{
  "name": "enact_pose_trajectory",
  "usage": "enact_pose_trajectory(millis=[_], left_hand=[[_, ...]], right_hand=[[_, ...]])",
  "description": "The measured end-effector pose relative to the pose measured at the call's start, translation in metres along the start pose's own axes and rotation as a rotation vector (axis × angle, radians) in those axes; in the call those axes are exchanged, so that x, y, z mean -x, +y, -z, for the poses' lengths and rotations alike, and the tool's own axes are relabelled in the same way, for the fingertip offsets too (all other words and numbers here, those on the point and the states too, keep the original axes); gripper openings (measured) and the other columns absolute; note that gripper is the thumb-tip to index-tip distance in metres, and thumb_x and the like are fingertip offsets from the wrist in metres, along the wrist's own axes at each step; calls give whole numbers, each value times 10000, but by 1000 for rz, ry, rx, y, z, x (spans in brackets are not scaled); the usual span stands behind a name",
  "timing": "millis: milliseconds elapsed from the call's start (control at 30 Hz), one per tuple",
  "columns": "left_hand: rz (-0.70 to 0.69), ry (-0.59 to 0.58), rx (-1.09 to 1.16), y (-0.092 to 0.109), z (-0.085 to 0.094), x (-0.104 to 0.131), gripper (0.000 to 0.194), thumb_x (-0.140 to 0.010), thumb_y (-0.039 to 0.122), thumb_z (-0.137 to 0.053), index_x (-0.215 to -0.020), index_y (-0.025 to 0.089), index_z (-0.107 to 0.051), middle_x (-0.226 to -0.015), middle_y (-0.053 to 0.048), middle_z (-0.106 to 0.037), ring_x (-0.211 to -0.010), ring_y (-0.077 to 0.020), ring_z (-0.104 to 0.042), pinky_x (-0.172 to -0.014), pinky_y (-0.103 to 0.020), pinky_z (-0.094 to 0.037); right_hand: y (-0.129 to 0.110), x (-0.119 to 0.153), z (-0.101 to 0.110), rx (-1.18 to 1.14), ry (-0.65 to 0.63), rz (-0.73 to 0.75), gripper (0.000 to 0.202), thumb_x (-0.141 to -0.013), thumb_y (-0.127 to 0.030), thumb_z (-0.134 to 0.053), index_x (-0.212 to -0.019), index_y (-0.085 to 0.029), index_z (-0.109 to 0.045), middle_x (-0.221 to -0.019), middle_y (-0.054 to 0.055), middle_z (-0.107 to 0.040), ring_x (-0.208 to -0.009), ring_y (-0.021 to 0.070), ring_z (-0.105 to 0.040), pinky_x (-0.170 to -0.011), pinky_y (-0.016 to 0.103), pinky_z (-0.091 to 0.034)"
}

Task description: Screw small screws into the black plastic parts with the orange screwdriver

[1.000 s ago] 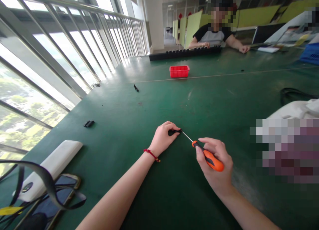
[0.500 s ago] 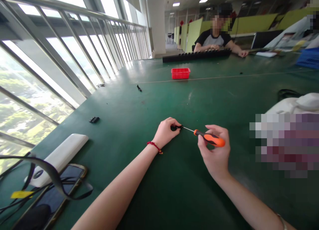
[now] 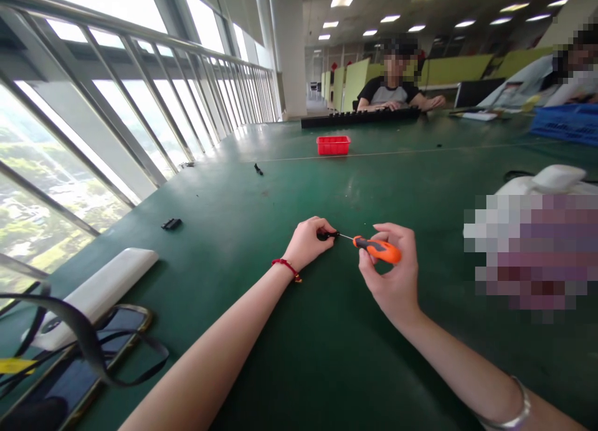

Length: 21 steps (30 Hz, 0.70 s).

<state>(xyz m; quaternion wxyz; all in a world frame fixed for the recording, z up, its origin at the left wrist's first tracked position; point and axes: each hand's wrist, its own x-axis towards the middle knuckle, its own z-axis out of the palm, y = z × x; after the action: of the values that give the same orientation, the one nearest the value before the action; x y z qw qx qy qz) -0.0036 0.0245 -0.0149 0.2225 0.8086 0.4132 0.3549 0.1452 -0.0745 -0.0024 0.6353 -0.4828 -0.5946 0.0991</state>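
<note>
My left hand [image 3: 309, 239] pinches a small black part [image 3: 327, 235] between thumb and fingers, low over the green table [image 3: 224, 256]. Its exact kind is too small to make out. My right hand [image 3: 395, 278] holds an orange and dark grey screwdriver [image 3: 380, 249] by its handle, mainly between thumb and fingers. The thin metal shaft points left, and its tip meets the black part at my left fingertips. Whether the tip sits in a screw cannot be seen.
A red basket [image 3: 333, 146] stands farther back. Small black pieces [image 3: 171, 223] lie to the left. A white oblong device [image 3: 100, 294], a phone [image 3: 93, 362] and cables are at the near left. A white bag [image 3: 542, 182] lies right. A person [image 3: 390, 94] sits opposite behind a long black strip [image 3: 359, 118].
The camera view has tilted up and shifted slightly, moving the scene. The screwdriver handle appears turned a little in my right hand; its tip stays at the black part.
</note>
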Motion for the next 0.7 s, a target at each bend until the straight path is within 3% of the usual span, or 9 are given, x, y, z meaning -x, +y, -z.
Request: enact_pose_trajectory(millis=[67, 200, 367, 433, 567, 700], left_hand=[[-3, -2, 1, 1, 0, 0, 111, -699, 127, -602, -777, 152, -677, -828, -31, -653, -743, -133, -610, -728, -256, -505], [3, -4, -2, 1, 0, -1, 120, -694, 122, -596, -776, 153, -679, -821, -30, -650, -735, -133, -607, -722, -254, -508], [6, -2, 1, 1, 0, -1, 122, -679, 110, -598, -762, 156, -675, -814, -26, -651, -738, -133, -610, -726, -254, -510], [10, -3, 8, 1, 0, -1, 132, -680, 112, -597, -772, 156, -679, -822, -27, -654, -740, -133, -612, -731, -256, -509], [14, -7, 3, 2, 0, -1, 133, -680, 113, -597, -773, 153, -683, -824, -31, -662, -751, -140, -616, -733, -261, -507], [9, -4, 0, 4, 1, -1, 132, -679, 101, -595, -766, 154, -680, -818, -27, -671, -761, -141, -619, -732, -257, -502]], right_hand=[[1, 1, 0, 36, -15, 2, 346, -722, -234, -618, -1037, -199, -479, -694, -33, -486, -609, 141, -508, -620, 306, -467], [2, 1, 0, 76, -86, -66, 130, -788, -289, -584, -877, -207, -536, -541, -58, -453, -498, 122, -445, -554, 283, -428], [2, 0, 0, -4, 64, 6, 323, -739, -228, -611, -1036, -207, -486, -765, -16, -513, -608, 127, -520, -635, 302, -476], [2, 0, 2, 19, 31, 11, 329, -735, -233, -610, -1038, -205, -484, -711, -34, -493, -589, 127, -506, -640, 305, -471], [0, 2, 3, 102, -90, -26, 130, -777, -275, -587, -878, -207, -541, -507, -75, -428, -466, 111, -416, -545, 276, -416], [0, 1, 3, 33, -26, 14, 228, -755, -221, -585, -973, -207, -521, -654, -39, -489, -542, 121, -479, -549, 273, -435]])
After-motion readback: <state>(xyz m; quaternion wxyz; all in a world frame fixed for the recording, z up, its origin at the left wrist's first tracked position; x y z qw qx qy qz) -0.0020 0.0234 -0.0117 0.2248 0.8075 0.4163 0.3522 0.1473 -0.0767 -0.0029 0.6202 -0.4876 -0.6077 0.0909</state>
